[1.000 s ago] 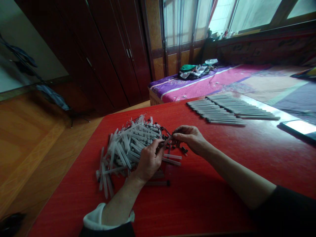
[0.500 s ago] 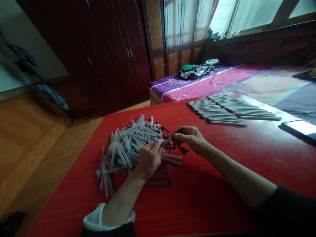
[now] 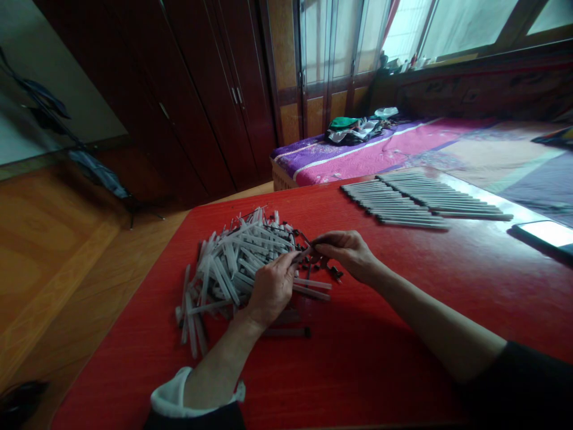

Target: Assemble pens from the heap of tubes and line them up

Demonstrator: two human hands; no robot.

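Note:
My left hand point(image 3: 274, 285) is closed around a pale, translucent plastic tube point(image 3: 304, 254), whose far end points toward my right hand. With thumb and fingers pinched at that end, my right hand point(image 3: 344, 251) grips something small and dark, perhaps a cap; the fingers mostly hide it. Just left of and behind my left hand lies a loose pile of translucent tubes point(image 3: 228, 263), pointing every way. Small black pieces point(image 3: 335, 273) are scattered beneath my right hand. One tube with a black end point(image 3: 307, 332) lies apart, nearer me.
Two neat rows of capped tubes point(image 3: 398, 204) lie at the table's far right, by a phone point(image 3: 548, 233) with a lit screen. The red table point(image 3: 380, 358) borders a bed point(image 3: 358, 156) with folded clothes point(image 3: 353, 130). Dark wardrobes point(image 3: 201, 89) stand behind.
Both hands stay at nearly the same place, with the tube still between them. My right fingers have shifted slightly at the tube's end. The pile and rows look unchanged.

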